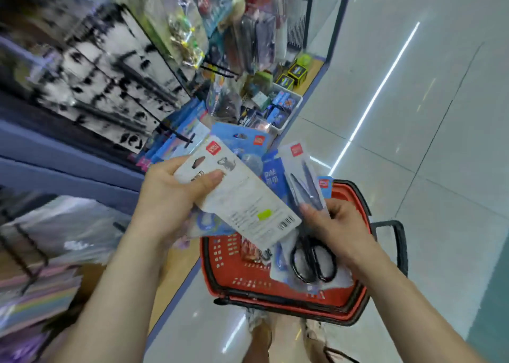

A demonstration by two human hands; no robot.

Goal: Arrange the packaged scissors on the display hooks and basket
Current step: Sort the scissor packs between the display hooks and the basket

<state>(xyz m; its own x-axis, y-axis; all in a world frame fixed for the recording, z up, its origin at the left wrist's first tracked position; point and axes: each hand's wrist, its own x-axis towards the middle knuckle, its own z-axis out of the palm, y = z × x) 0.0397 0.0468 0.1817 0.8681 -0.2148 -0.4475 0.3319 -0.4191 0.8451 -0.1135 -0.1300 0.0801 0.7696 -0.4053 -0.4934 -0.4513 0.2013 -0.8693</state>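
left hand (168,197) fingers gripping white pack (248,197), header upper-left, right hand (338,225) gripping scissors pack (305,175), blades up

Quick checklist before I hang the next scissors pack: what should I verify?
1. Left hand grips white pack: ok.
2. Right hand grips black-handled scissors pack: ok.
3. White pack's hang hole uncovered: ok.
4. White pack front side up: not ok, barcode side shows.
5. Hook free: cannot tell, blurred.
6. Basket under the hands: ok.
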